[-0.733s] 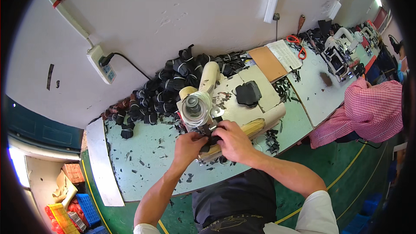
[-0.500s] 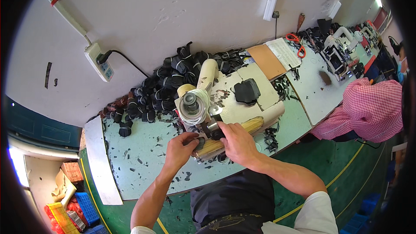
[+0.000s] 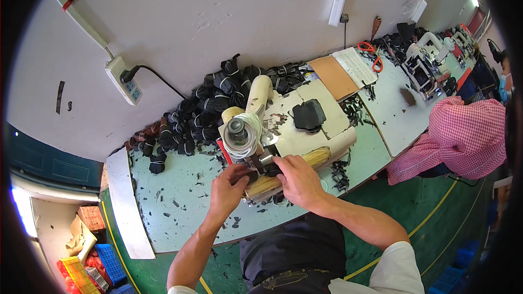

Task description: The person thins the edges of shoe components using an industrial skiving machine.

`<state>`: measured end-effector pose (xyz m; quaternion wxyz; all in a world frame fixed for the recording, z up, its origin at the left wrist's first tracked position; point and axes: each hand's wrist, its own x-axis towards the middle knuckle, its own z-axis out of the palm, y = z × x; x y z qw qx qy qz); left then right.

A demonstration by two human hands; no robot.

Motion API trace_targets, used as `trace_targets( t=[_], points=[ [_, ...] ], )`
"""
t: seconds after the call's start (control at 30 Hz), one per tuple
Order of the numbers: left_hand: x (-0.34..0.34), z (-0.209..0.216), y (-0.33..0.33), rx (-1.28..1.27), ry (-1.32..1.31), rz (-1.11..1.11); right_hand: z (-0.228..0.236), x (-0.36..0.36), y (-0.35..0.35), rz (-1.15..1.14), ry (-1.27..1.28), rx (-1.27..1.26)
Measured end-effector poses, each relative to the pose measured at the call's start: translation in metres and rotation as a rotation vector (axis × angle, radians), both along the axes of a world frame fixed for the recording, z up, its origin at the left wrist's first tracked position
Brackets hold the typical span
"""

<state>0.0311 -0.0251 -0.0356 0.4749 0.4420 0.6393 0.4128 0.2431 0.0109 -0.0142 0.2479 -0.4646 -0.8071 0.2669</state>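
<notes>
A cream skiving machine [image 3: 291, 142] stands on the pale table before me. My left hand [image 3: 226, 186] pinches a small black leather piece [image 3: 251, 176] between thumb and fingers, at the left side of the machine's working end. My right hand [image 3: 300, 183] bends over the front of the machine, with its fingertips by the metal cylinder [image 3: 266, 159]. Those fingers are curled in, and whatever lies under them is hidden. Atop the machine bed rests a stack of black cut pieces [image 3: 309, 115]. A yellowish padded strip [image 3: 316, 158] runs along the machine's front edge.
Tied black bundles [image 3: 210, 100] are heaped along the wall. Dark scraps [image 3: 341, 177] litter the table [image 3: 180, 212]. Red-handled scissors [image 3: 377, 64] lie beside a paper sheet [image 3: 351, 67]. To the right, a person in a pink checked garment [image 3: 463, 136] sits near another machine [image 3: 427, 71].
My left hand has shifted slightly right and up, bringing the black piece closer to the working end. My right hand stays nearly in place.
</notes>
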Motion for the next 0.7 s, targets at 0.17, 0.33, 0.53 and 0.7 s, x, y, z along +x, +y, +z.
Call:
trace_targets(
  t=[0.17, 0.33, 0.53, 0.7],
  points=[
    [0.007, 0.014, 0.005, -0.060, 0.196, -0.021, -0.007, 0.004, 0.009, 0.091, 0.059, -0.054],
    [0.013, 0.004, 0.009, 0.034, 0.329, -0.033, -0.008, -0.002, 0.010, 0.120, 0.123, -0.053],
    [0.021, 0.006, -0.012, 0.062, 0.317, 0.054, -0.001, 0.000, 0.004, 0.037, 0.065, -0.067],
    [0.066, 0.015, -0.031, 0.065, 0.069, -0.036, 0.000, 0.016, 0.000, -0.072, 0.403, -0.310]
  ],
)
